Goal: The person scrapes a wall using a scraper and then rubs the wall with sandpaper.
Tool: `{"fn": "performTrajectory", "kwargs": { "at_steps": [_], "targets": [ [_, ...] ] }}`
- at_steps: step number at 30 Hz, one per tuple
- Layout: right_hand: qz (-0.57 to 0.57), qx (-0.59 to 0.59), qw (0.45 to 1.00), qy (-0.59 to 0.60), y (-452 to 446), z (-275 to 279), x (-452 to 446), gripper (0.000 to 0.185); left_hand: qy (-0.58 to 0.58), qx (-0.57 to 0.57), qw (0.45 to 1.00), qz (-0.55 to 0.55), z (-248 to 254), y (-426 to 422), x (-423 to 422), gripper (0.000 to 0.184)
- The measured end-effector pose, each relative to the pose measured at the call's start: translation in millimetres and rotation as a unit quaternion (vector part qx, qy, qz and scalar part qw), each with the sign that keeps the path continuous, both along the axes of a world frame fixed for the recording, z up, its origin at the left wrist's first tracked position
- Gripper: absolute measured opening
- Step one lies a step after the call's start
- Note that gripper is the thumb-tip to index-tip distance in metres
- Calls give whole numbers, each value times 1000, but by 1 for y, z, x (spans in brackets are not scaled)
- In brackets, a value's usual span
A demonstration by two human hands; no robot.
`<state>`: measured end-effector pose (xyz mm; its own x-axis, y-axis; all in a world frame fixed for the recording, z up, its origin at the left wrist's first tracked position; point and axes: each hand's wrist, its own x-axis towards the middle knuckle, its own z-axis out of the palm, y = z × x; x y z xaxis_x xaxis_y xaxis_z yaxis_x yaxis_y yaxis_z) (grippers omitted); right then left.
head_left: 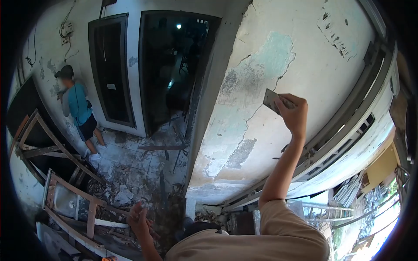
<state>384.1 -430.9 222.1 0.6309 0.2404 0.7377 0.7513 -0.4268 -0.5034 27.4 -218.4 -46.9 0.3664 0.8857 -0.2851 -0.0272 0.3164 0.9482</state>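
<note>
My right hand [291, 111] is closed around a flat grey metal scraper [271, 100], raised against the wall. The blade lies at the edge of a long crack in the peeling white paint [322, 65]. Left of the blade, a pale green patch [278, 48] and rough grey patches show where paint has come away. The fingers hide the scraper's handle end. Low down, my left hand [141, 224] hangs away from the wall, its fingers loosely bent and apart, with nothing visible in them.
Another person [78, 102] in a teal shirt stands facing the far-left wall. A dark doorway [174, 74] opens beyond the wall's corner. Broken wooden frames [91, 217] lie at lower left, near my left hand. Debris covers the tiled floor [126, 156]. A slatted ledge [344, 126] runs along the right.
</note>
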Motion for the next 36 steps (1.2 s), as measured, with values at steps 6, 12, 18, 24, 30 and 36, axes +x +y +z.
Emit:
{"fn": "performTrajectory", "kwargs": {
  "at_steps": [6,12,18,24,30,36],
  "targets": [
    [-18,-39,999,-28,-4,17,-9,17,9,-17,1000,15,4,-6,3,27],
    [16,-120,988,-99,19,8,3,15,-15,11,1000,14,6,-6,8,25],
    [54,-191,973,-120,37,17,-1,15,57,36,997,-47,-13,-2,14,30],
    [12,-223,968,-116,40,9,-2,13,116,357,910,-177,-187,26,40,20],
    [-78,5,991,-107,-11,17,-10,16,307,256,813,-423,-293,17,99,17],
    [24,252,967,19,1,-27,3,23,387,240,701,-549,-389,-8,139,22]
  ]
}}
